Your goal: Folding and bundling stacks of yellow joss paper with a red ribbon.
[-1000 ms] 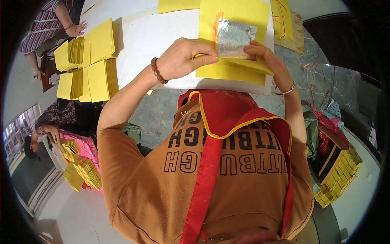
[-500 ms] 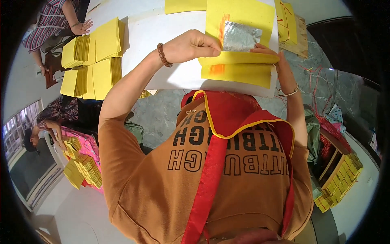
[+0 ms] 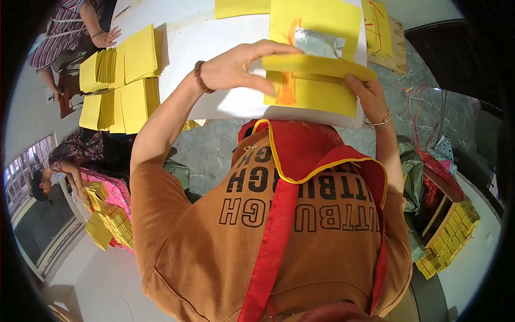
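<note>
A yellow paper sheet (image 3: 322, 99) with an orange stripe and a silver foil patch (image 3: 316, 40) lies before me on the white table. Its near part carries a raised, curled fold (image 3: 319, 64) running left to right across the foil's lower edge. At the fold's right end, my right hand (image 3: 370, 96) pinches the paper, thumb on the near side, other fingers mostly hidden behind. My left hand (image 3: 230, 67) is at the left end, thumb and fingers spread apart around the paper's edge; the thumb is slightly blurred. Whether several sheets are layered I cannot tell.
Stacks of folded yellow paper (image 3: 139, 53) stand on the white table's (image 3: 188, 64) left side. Another yellow bundle (image 3: 378, 32) with red string sits at the far right. One co-worker's hand (image 3: 110, 37) rests beyond the left stacks; a second person handles yellow bundles (image 3: 112, 217) at left.
My left hand has opened from a pinch, its thumb swinging down and away. The fold has lifted, uncovering more of the orange stripe. My right hand has come nearer and gripped the fold's end.
</note>
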A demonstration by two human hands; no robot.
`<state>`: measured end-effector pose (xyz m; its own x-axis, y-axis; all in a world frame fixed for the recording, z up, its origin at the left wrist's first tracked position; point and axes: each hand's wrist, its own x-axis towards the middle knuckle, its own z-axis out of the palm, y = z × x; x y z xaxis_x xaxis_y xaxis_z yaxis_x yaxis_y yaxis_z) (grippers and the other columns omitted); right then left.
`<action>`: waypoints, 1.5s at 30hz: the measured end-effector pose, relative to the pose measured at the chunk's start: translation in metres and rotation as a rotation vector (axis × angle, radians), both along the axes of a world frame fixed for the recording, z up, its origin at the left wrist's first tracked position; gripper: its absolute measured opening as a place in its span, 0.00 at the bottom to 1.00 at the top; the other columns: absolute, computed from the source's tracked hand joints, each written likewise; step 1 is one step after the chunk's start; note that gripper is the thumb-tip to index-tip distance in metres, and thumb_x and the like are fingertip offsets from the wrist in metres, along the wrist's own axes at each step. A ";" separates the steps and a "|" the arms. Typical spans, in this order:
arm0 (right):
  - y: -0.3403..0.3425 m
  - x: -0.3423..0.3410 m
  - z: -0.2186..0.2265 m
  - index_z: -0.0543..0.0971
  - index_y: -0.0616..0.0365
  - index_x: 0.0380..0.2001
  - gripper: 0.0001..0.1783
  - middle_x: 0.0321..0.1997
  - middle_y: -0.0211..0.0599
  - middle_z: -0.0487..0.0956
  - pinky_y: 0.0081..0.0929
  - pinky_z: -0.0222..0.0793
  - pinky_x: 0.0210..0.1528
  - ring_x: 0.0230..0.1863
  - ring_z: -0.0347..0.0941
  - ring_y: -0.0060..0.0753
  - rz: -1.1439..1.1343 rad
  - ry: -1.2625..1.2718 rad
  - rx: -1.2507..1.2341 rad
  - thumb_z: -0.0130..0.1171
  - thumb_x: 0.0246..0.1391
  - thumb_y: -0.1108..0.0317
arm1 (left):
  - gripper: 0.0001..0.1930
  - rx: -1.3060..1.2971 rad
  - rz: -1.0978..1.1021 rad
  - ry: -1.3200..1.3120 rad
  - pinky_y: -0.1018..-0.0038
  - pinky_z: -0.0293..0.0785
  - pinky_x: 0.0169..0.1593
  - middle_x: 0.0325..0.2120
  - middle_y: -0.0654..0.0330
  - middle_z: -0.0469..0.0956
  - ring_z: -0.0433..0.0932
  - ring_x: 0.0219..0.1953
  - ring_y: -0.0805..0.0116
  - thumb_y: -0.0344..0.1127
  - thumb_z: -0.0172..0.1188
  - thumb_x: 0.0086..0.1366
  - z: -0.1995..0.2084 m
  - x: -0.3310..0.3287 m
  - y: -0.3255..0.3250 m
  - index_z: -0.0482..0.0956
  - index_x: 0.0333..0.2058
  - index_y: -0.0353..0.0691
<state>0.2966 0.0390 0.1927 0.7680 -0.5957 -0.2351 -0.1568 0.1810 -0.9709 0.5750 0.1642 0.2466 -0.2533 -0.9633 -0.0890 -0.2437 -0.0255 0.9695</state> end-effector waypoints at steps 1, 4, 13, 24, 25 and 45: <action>-0.002 -0.002 -0.004 0.73 0.60 0.47 0.16 0.48 0.33 0.75 0.20 0.63 0.50 0.48 0.69 0.25 -0.009 0.024 -0.024 0.54 0.54 0.69 | 0.16 -0.249 0.024 -0.052 0.68 0.62 0.51 0.44 0.60 0.74 0.68 0.48 0.67 0.42 0.57 0.59 -0.005 0.002 0.003 0.77 0.44 0.42; -0.002 0.005 0.005 0.75 0.59 0.44 0.15 0.48 0.35 0.76 0.22 0.63 0.49 0.48 0.70 0.28 0.013 -0.005 -0.218 0.53 0.54 0.68 | 0.16 -0.506 0.001 -0.710 0.63 0.59 0.52 0.48 0.58 0.71 0.63 0.52 0.59 0.37 0.57 0.57 -0.023 0.005 0.003 0.75 0.46 0.46; 0.011 -0.010 0.051 0.77 0.47 0.41 0.15 0.48 0.28 0.76 0.35 0.54 0.54 0.52 0.69 0.36 0.248 0.018 -1.022 0.59 0.45 0.67 | 0.17 -0.829 0.037 -0.866 0.74 0.64 0.38 0.41 0.63 0.76 0.71 0.40 0.67 0.30 0.53 0.51 0.002 -0.030 0.035 0.76 0.42 0.42; 0.011 -0.001 0.045 0.77 0.45 0.36 0.13 0.44 0.20 0.77 0.31 0.55 0.48 0.50 0.69 0.31 0.323 0.143 -1.085 0.59 0.43 0.65 | 0.13 -0.521 -0.067 -0.537 0.75 0.60 0.40 0.39 0.69 0.76 0.68 0.38 0.70 0.31 0.56 0.51 -0.007 -0.025 0.030 0.78 0.38 0.46; 0.010 -0.001 0.044 0.78 0.45 0.37 0.14 0.44 0.21 0.78 0.31 0.55 0.48 0.50 0.69 0.30 0.327 0.147 -1.077 0.60 0.42 0.65 | 0.12 -0.460 -0.059 -0.484 0.74 0.60 0.41 0.38 0.68 0.77 0.69 0.38 0.68 0.33 0.56 0.54 -0.008 -0.023 0.028 0.78 0.38 0.45; 0.015 0.021 0.021 0.71 0.61 0.46 0.19 0.30 0.29 0.74 0.14 0.60 0.28 0.27 0.66 0.14 -0.300 0.112 -0.248 0.58 0.48 0.74 | 0.31 0.257 0.628 0.449 0.78 0.73 0.41 0.36 0.54 0.77 0.76 0.38 0.74 0.24 0.52 0.61 -0.020 -0.040 -0.001 0.47 0.60 0.37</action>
<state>0.3177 0.0536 0.2135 0.5293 -0.8387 -0.1285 -0.2400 -0.0027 -0.9708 0.5354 0.1634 0.2269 0.2634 -0.9009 -0.3451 0.3011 -0.2631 0.9166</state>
